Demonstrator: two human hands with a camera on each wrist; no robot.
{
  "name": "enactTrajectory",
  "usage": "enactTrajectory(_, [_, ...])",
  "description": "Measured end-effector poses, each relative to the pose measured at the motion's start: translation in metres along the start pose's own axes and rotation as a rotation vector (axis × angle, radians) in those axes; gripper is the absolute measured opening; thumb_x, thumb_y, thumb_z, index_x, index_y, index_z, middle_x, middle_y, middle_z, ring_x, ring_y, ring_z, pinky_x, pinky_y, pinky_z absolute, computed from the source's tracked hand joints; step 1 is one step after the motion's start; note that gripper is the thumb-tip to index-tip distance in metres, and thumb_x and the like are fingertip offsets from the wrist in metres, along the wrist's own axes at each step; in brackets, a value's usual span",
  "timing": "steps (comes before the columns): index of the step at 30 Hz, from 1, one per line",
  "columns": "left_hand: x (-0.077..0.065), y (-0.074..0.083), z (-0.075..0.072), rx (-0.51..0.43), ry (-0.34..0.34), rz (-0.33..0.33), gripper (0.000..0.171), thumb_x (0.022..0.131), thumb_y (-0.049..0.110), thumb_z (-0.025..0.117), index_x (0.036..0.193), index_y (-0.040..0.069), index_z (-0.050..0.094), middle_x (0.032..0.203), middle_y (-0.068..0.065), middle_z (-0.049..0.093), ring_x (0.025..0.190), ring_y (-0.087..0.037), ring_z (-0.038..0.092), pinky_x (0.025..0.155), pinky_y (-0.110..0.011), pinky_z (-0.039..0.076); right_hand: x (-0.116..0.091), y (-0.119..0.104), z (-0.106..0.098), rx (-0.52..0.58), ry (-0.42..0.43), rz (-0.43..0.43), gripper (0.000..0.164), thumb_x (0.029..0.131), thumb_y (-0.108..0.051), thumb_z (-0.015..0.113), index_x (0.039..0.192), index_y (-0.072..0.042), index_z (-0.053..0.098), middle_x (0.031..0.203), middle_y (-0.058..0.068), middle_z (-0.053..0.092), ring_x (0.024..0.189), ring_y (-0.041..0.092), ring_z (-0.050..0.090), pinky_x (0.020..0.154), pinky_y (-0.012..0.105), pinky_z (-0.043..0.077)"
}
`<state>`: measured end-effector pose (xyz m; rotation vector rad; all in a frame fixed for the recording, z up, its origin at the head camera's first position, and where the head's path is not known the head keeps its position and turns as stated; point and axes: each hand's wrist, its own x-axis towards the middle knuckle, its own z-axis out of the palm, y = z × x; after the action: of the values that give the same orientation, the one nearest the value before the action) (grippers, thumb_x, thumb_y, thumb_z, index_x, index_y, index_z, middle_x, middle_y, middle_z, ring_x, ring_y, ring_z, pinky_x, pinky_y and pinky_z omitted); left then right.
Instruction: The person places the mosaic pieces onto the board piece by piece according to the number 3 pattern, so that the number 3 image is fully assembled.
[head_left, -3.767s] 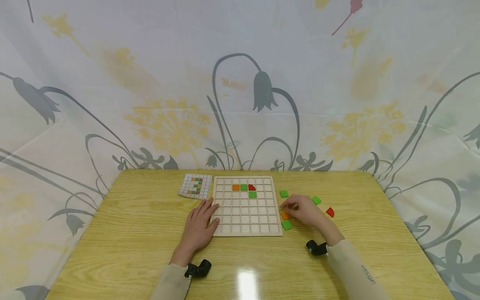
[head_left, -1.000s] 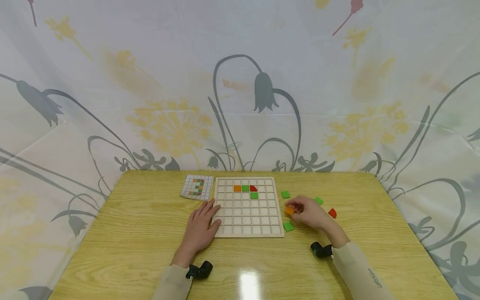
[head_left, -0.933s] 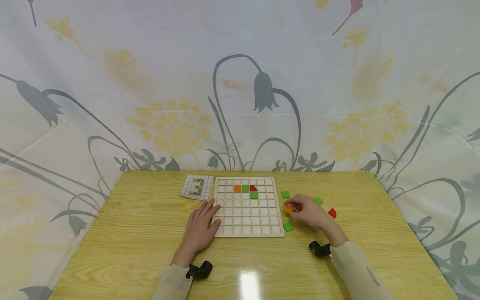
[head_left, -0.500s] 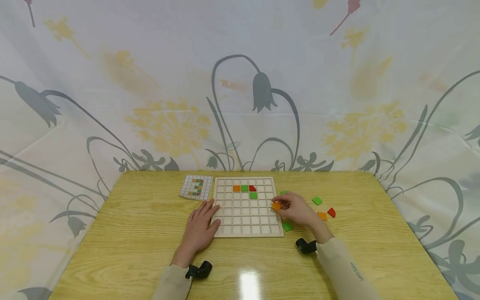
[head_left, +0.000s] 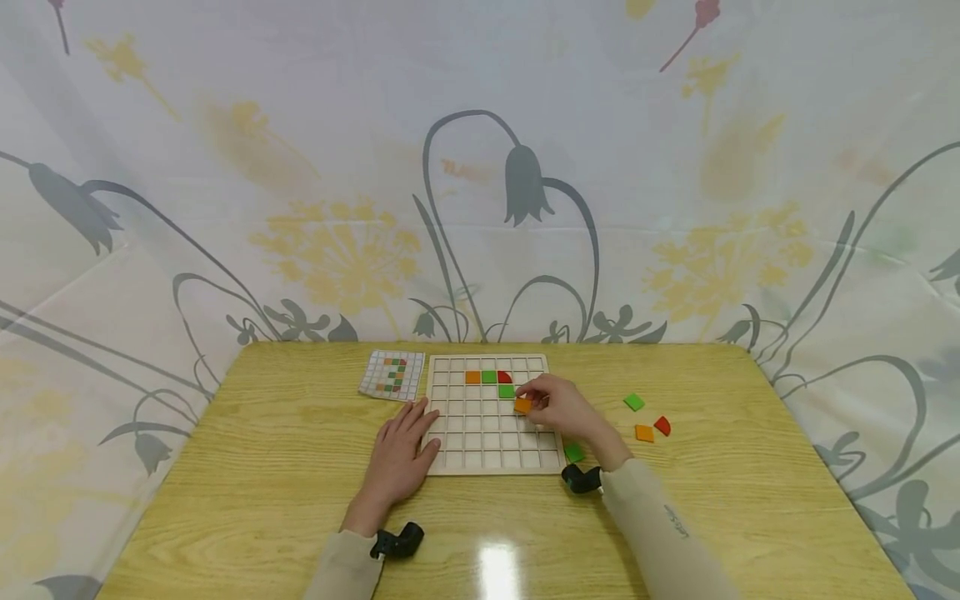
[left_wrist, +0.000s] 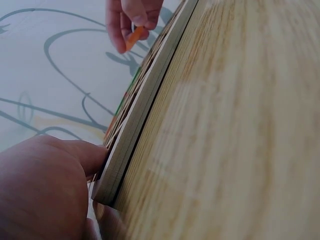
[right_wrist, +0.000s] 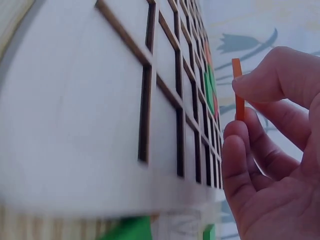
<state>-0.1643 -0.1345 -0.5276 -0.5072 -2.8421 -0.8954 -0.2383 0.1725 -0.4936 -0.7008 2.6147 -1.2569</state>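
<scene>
My right hand (head_left: 564,407) pinches an orange square tile (head_left: 522,406) between thumb and fingers, over the right part of the pale gridded board (head_left: 480,443). In the right wrist view the tile (right_wrist: 240,106) appears edge-on, held apart from the grid. My left hand (head_left: 400,457) rests at the board's left edge, fingers spread; the left wrist view shows its thumb at the board's corner. Set in the board's upper cells are an orange square (head_left: 472,377), a green square (head_left: 490,377) and a red quarter-circle (head_left: 505,377), with another green square (head_left: 507,391) below the red one.
Left of the board lies a printed pattern card (head_left: 392,375) with a coloured figure like a 3. To the right are a loose green tile (head_left: 633,402), an orange tile (head_left: 644,433) and a red quarter-circle piece (head_left: 662,426). Another green tile (head_left: 574,452) lies by the board's lower right edge.
My right hand has picked up the orange tile from beside the board and carried it left over the grid. It now hides the upper loose green tile. My left hand has stayed put.
</scene>
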Motion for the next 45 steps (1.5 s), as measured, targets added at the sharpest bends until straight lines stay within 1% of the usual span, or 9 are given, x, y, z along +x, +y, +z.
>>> enactTrajectory(5, [-0.001, 0.0, 0.001, 0.001, -0.001, -0.004, 0.047, 0.102, 0.024, 0.056, 0.145, 0.008, 0.052, 0.157, -0.013, 0.036, 0.147, -0.037, 0.025, 0.113, -0.062, 0.021, 0.008, -0.002, 0.006, -0.075, -0.006, -0.029, 0.032, 0.081, 0.001, 0.069, 0.112, -0.007, 0.072, 0.093, -0.001, 0.058, 0.082, 0.016, 0.051, 0.073, 0.032, 0.048])
enactTrajectory(8, [-0.001, 0.0, 0.001, 0.002, -0.001, -0.007, 0.047, 0.102, 0.024, 0.056, 0.145, 0.008, 0.052, 0.158, -0.012, 0.036, 0.147, -0.037, 0.025, 0.113, -0.062, 0.021, 0.012, -0.002, 0.008, -0.097, -0.012, -0.027, 0.032, 0.081, -0.001, 0.069, 0.112, -0.008, 0.073, 0.094, -0.001, 0.058, 0.082, 0.016, 0.051, 0.073, 0.033, 0.047])
enactTrajectory(13, [-0.001, 0.001, 0.002, -0.007, -0.009, -0.008, 0.047, 0.102, 0.025, 0.056, 0.146, 0.008, 0.052, 0.158, -0.012, 0.036, 0.147, -0.037, 0.025, 0.113, -0.062, 0.02, 0.016, -0.004, 0.013, -0.085, -0.02, 0.01, 0.034, 0.08, 0.001, 0.067, 0.113, -0.006, 0.072, 0.095, 0.001, 0.058, 0.083, 0.018, 0.051, 0.074, 0.034, 0.047])
enactTrajectory(16, [-0.001, 0.001, 0.002, -0.009, -0.012, -0.011, 0.047, 0.102, 0.025, 0.055, 0.146, 0.008, 0.052, 0.158, -0.012, 0.035, 0.147, -0.037, 0.025, 0.114, -0.061, 0.02, 0.017, -0.003, 0.016, -0.077, -0.022, 0.037, 0.033, 0.081, 0.001, 0.067, 0.113, -0.007, 0.072, 0.095, 0.001, 0.058, 0.083, 0.018, 0.05, 0.074, 0.034, 0.045])
enactTrajectory(21, [-0.001, -0.001, 0.002, -0.008, -0.006, -0.015, 0.047, 0.102, 0.025, 0.055, 0.146, 0.008, 0.052, 0.158, -0.012, 0.035, 0.147, -0.037, 0.024, 0.114, -0.061, 0.019, 0.017, -0.004, 0.018, -0.026, -0.02, 0.086, 0.031, 0.083, 0.002, 0.067, 0.112, -0.007, 0.072, 0.097, 0.002, 0.058, 0.085, 0.02, 0.048, 0.075, 0.034, 0.044])
enactTrajectory(26, [-0.002, -0.003, 0.002, -0.006, -0.003, -0.013, 0.047, 0.102, 0.024, 0.056, 0.146, 0.009, 0.052, 0.158, -0.012, 0.036, 0.147, -0.037, 0.025, 0.114, -0.062, 0.02, 0.017, -0.006, 0.02, 0.012, -0.012, 0.121, 0.032, 0.082, 0.005, 0.066, 0.111, -0.007, 0.074, 0.1, 0.003, 0.059, 0.088, 0.02, 0.049, 0.077, 0.035, 0.044])
enactTrajectory(31, [-0.002, -0.002, 0.001, -0.008, -0.001, -0.015, 0.047, 0.102, 0.024, 0.056, 0.146, 0.008, 0.052, 0.158, -0.012, 0.036, 0.147, -0.037, 0.025, 0.114, -0.062, 0.019, 0.016, -0.006, 0.022, 0.018, -0.002, 0.136, 0.032, 0.083, 0.005, 0.065, 0.111, -0.008, 0.075, 0.101, 0.003, 0.058, 0.088, 0.02, 0.049, 0.078, 0.034, 0.044])
enactTrajectory(37, [-0.002, -0.002, 0.001, -0.007, -0.006, -0.018, 0.047, 0.102, 0.025, 0.056, 0.146, 0.009, 0.052, 0.158, -0.011, 0.035, 0.147, -0.036, 0.025, 0.114, -0.062, 0.019, 0.014, -0.008, 0.025, 0.028, 0.021, 0.136, 0.031, 0.084, 0.004, 0.065, 0.11, -0.008, 0.075, 0.099, 0.003, 0.058, 0.087, 0.021, 0.048, 0.076, 0.035, 0.043])
enactTrajectory(45, [-0.001, -0.003, 0.002, 0.001, -0.006, -0.019, 0.047, 0.102, 0.026, 0.055, 0.146, 0.01, 0.052, 0.158, -0.01, 0.035, 0.147, -0.035, 0.024, 0.114, -0.061, 0.019, 0.012, -0.006, 0.026, 0.016, 0.04, 0.128, 0.03, 0.085, 0.003, 0.064, 0.11, -0.009, 0.076, 0.099, 0.002, 0.058, 0.085, 0.021, 0.048, 0.074, 0.034, 0.043])
